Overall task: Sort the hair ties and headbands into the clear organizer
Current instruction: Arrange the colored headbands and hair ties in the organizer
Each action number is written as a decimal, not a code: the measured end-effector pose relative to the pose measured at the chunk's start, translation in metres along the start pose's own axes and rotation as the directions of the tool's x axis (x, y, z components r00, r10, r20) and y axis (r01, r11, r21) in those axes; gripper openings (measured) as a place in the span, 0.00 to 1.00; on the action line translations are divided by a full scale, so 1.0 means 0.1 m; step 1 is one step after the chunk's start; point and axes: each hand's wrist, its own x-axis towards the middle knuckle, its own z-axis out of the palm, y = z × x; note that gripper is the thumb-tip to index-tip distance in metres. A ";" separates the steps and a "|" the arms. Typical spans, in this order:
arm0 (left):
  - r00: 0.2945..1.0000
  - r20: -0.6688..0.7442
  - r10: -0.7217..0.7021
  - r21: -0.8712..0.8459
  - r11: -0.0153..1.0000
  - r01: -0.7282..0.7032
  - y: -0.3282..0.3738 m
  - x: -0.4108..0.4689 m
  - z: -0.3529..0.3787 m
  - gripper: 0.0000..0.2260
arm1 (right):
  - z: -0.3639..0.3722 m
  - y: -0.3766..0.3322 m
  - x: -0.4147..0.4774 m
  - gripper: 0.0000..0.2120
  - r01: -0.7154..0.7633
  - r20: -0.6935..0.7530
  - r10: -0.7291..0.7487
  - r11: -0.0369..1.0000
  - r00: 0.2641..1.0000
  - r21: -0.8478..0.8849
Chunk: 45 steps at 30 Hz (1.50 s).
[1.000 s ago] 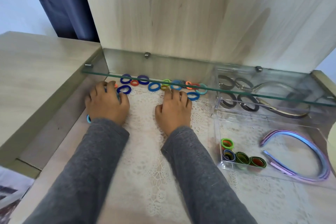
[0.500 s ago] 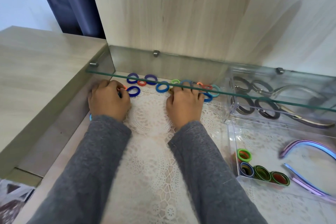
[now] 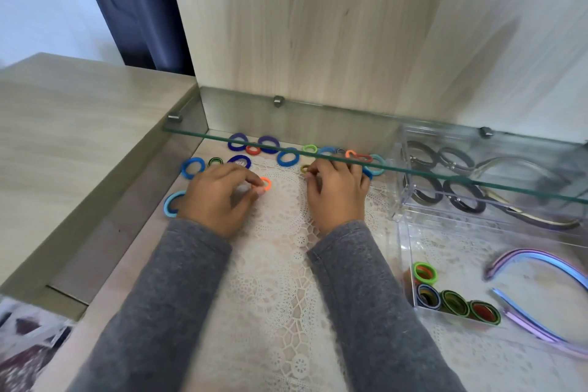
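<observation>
Several loose hair ties [image 3: 288,156] in blue, purple, green and orange lie in a row under the glass shelf [image 3: 318,154]. My left hand [image 3: 219,196] pinches a small orange hair tie [image 3: 265,183] between thumb and fingertips above the lace mat. My right hand [image 3: 337,197] rests on the mat with fingers curled, its fingertips at an olive hair tie [image 3: 305,168]; whether it holds it I cannot tell. The clear organizer [image 3: 410,232] stands at the right. It holds dark ties at the back, and rolled coloured ties [image 3: 453,302] and a purple-blue headband [image 3: 541,259] in front.
A white lace mat [image 3: 270,280] covers the tabletop. A light blue tie [image 3: 171,204] lies left of my left wrist, and a blue tie [image 3: 192,166] sits near the wooden side wall [image 3: 95,143]. The glass shelf overhangs the far ties.
My left hand drew back from the row and lifted a small orange tie in a pinch. My right hand stayed near the row's middle. The camera view shifted closer.
</observation>
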 end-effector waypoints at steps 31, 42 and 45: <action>0.913 -0.268 -0.308 0.104 0.933 0.345 -0.28 0.18 0.07 0.07 | -0.05 -0.21 -0.03 0.08 0.135 -0.039 -0.131 0.982 0.991 0.132; 0.937 -0.246 -0.249 0.122 0.951 0.285 -0.29 0.16 0.08 0.09 | 0.32 -0.12 0.30 0.07 -0.043 -0.100 0.011 0.945 0.995 -0.324; 0.929 -0.265 -0.259 0.064 0.956 0.285 -0.28 0.16 0.05 0.08 | 0.34 -0.09 0.33 0.06 -0.046 -0.147 0.000 0.950 0.989 -0.310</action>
